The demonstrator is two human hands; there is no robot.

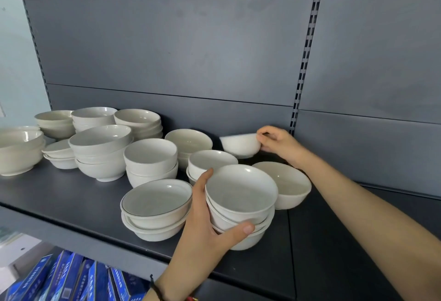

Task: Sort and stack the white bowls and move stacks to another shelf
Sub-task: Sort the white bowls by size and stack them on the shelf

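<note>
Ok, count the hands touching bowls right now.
2. The left hand grips the front stack of bowls; the right hand pinches a single tilted bowl farther back.

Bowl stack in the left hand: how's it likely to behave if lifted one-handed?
Probably heavy for its size: the bowl stack looks like several nested glazed bowls. Likely slippery, since the glaze shines and the left hand only wraps the side, so the grip may slide. Stiff but fragile: rims could chip if jolted.

bowl stacks (101, 155): 11 | single bowls (290, 187): 2 | hands: 2, left hand (204, 225), right hand (278, 143) | shelf (71, 195): 1
</note>
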